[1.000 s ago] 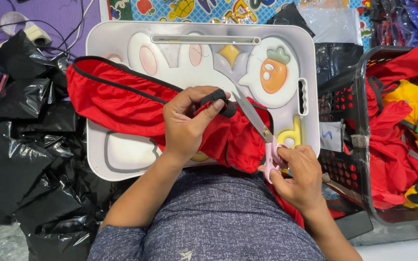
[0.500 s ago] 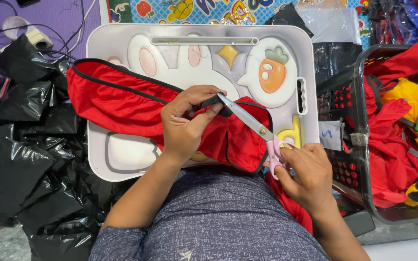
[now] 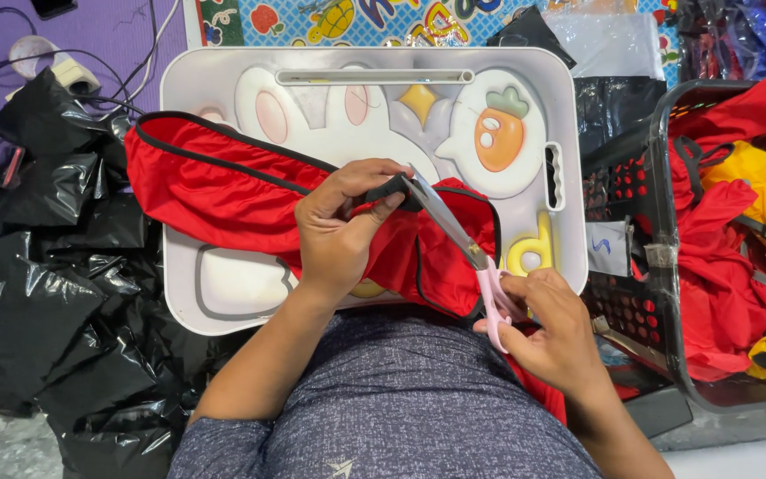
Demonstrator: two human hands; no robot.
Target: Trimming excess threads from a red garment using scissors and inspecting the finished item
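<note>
Right now the left hand [image 3: 340, 232] is clenched on a fold of the red garment [image 3: 223, 191], pinching its black trim [image 3: 389, 188] between thumb and fingers and holding it up off the white lap tray [image 3: 223, 84]. The right hand [image 3: 553, 333] is closed through the pink handles of the scissors [image 3: 467, 251], whose blades run up and away from that grip until their tips meet the trim just beside the left thumb. Whether the blades are parted or shut at the tip is hard to tell, since the pinching fingers hide that spot. Most of the garment trails away from the left grip across the tray, with a loop of it hanging between the two hands over the person's lap. Black plastic bags [image 3: 37, 266] lie heaped well out beyond the left hand, and a dark basket [image 3: 667, 266] of red and yellow cloth stands just past the right hand. The chief danger, as I judge it, is how close the blade tips sit to the left thumb and forefinger: a slip of the pinched cloth could bring skin under the edge. The loose fold under the blades could also be caught and cut where no cut is wanted.
</note>
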